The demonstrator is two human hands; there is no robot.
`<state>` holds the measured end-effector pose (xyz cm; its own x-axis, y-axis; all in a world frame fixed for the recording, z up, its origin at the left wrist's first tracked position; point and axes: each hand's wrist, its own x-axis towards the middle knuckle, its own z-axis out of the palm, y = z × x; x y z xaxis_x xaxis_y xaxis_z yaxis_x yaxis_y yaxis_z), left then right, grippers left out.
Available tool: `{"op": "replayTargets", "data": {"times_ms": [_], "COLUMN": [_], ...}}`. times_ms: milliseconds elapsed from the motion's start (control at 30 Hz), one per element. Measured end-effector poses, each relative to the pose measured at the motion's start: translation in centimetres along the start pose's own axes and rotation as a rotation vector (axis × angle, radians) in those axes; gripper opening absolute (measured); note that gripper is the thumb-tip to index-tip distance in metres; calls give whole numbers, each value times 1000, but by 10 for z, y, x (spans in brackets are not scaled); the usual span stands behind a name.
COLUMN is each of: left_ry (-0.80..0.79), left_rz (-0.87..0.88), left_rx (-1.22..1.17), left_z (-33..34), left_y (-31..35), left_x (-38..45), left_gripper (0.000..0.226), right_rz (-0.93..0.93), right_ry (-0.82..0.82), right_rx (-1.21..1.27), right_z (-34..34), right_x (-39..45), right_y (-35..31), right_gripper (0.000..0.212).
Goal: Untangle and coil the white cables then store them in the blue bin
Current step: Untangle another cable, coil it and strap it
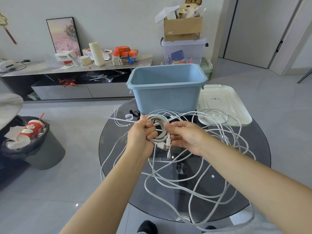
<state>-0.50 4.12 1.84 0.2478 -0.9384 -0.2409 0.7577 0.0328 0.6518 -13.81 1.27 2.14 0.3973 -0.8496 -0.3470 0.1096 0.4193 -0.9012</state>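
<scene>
We record two bare forearms entering from the bottom of the frame, neither covered by any sleeve within view. The left hand (143,132) and the right hand (187,135), both near the centre of the frame, carry no gloves, rings, watch or wristband. At the bottom edge, two dark rounded shapes (147,227) appear, possibly the toes of dark footwear.
</scene>
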Motion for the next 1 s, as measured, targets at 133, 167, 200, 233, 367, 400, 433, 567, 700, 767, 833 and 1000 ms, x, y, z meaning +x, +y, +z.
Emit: {"op": "replayTargets", "data": {"times_ms": [133, 167, 200, 233, 367, 400, 433, 567, 700, 767, 833, 1000], "left_ry": [-10, -10, -11, -9, 74, 106, 128, 128, 99, 74, 87, 122], "left_rz": [10, 44, 78, 103, 181, 199, 206, 221, 249, 255, 218, 66], "left_rx": [68, 126, 177, 217, 448, 511, 547, 616, 661, 661, 612, 344], "left_z": [5, 7, 8, 8, 8, 8, 9, 11, 12, 13, 14, 9], "left_y": [-1, -1, -2, -3, -8, -9, -11, -15, -15, -16, -16, -9], "left_x": [-3, -3, -3, -3, -3, -4, -5, -5, -5, -6, -7, -5], "left_gripper": [27, 26, 25, 24, 28, 29, 30, 33, 24, 21, 21, 29], "right_rz": [1, -25, -57, -91, -194, -188, -168, -121, -126, -124, -167, -508], "right_ry": [-140, -126, -94, -47, 159, 162, 149, 95, 99, 86, 74, 180], "right_rx": [-6, -36, -76, -116, -175, -136, -76, 118, 130, 157, 100, -581], "right_z": [1, 1, 0, 0, -4, -5, -6, -7, -7, -8, -7, -7], "right_x": [-2, -2, -2, -3, -5, -4, -5, -5, -4, -3, -4, -4], "right_y": [-2, -3, -4, -4, -10, -13, -16, -20, -22, -21, -18, -8], "right_gripper": [18, 20, 19, 16, 10, 9, 8, 9, 11, 11, 9, 17]}}
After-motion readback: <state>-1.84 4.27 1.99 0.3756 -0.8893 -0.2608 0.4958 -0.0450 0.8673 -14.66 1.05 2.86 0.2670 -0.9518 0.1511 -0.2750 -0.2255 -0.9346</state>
